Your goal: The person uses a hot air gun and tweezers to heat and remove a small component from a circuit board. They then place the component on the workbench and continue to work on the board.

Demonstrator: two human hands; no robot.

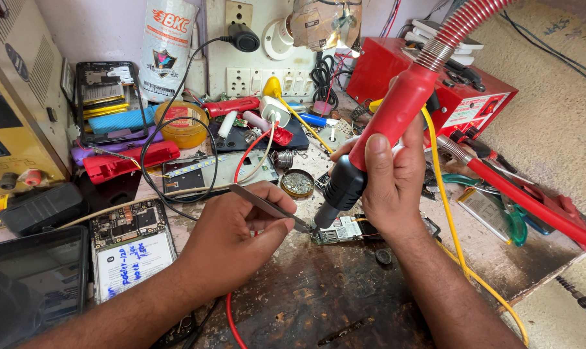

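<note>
A small green circuit board (342,231) lies on the worn wooden bench (319,297) between my hands. My left hand (231,236) pinches metal tweezers (267,207), whose tips touch the board's left end. My right hand (390,184) grips a red hot-air gun (386,126) with a black front; its nozzle (324,215) points down at the same spot on the board. The gun's red ribbed hose rises toward the top right.
An opened phone (131,249) with a labelled battery lies at the left, beside a dark screen (37,271). A red power supply box (448,84) stands at the back right. A round tin (297,183), cables, a yellow wire (448,220) and loose tools crowd the bench behind.
</note>
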